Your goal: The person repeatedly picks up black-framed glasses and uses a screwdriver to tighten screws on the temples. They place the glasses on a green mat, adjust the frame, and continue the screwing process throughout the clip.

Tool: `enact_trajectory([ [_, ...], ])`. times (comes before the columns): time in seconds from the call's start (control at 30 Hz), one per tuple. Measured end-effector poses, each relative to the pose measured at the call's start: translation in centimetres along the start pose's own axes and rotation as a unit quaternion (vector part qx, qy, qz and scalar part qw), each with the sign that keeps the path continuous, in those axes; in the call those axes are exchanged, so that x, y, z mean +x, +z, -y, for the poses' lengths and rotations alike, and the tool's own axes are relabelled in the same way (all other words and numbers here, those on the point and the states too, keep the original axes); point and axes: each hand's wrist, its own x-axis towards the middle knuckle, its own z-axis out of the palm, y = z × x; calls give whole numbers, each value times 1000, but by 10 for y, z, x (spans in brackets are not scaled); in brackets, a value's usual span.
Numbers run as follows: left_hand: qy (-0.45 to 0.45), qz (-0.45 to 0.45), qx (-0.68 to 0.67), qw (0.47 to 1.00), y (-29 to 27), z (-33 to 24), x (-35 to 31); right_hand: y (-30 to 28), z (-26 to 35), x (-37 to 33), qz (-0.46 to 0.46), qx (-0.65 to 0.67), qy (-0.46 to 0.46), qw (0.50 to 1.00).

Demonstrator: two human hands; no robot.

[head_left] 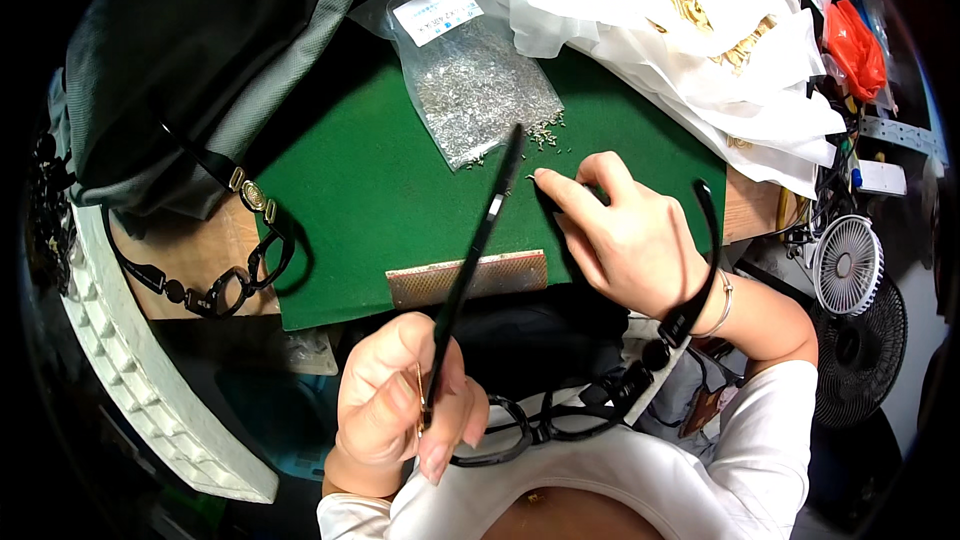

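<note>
Green tabletop [340,170], white sheeting [630,0] bunched across far right corner. Black glasses [465,290] jutting past near edge. Clear bag [470,90] of metal bits lying toward far edge. Second pair [205,302] by near left corner. Right hand [640,230] over right side, grip parted, index fingertip down near tiny silvery pieces [543,132] beside bag. Left hand [395,395] off near edge, grip pinching glasses' arm plus slim gold piece [419,395].

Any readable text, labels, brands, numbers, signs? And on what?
White paper label on the clear plastic bag of small silvery pieces: print too small and blurred to quote.
Black round-rimmed glasses at lower centre, right temple: pale marks, too small to read.
</note>
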Motion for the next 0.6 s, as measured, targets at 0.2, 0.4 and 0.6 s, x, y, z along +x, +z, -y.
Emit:
enact_trajectory([
  [0.2,17,10,3,1000,-12,2,7,-1,-1,-1,16,-27,-19,999],
  [0.4,-8,-2,-76,997,-17,6,12,4,0,1,22,-54,-45,997],
  [0.6,-57,46,-185,980,-31,10,17,-5,3,4,36,-89,-69,993],
])
